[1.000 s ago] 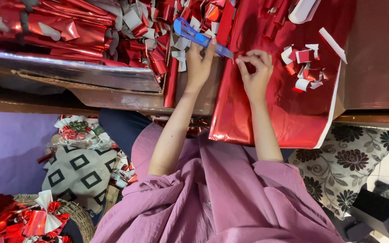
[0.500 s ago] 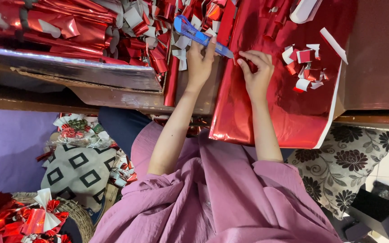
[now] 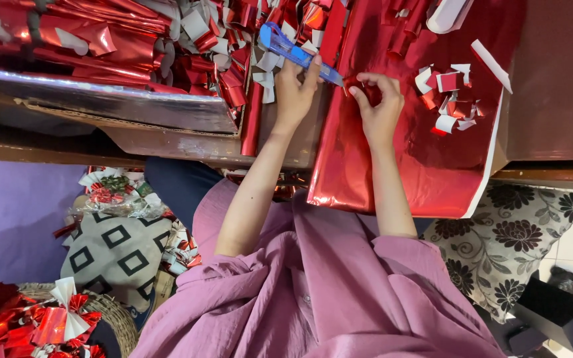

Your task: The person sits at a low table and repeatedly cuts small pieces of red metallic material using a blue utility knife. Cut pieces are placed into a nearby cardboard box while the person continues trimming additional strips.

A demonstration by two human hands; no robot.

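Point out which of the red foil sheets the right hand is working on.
The flat red foil sheet hanging over the table edge, under the right hand. The others lie crumpled or rolled in the heap at left.

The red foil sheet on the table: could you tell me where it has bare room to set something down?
The red foil sheet is bare below the right hand, down to its near edge. Cut scraps crowd its upper right; foil rolls fill the table's left.
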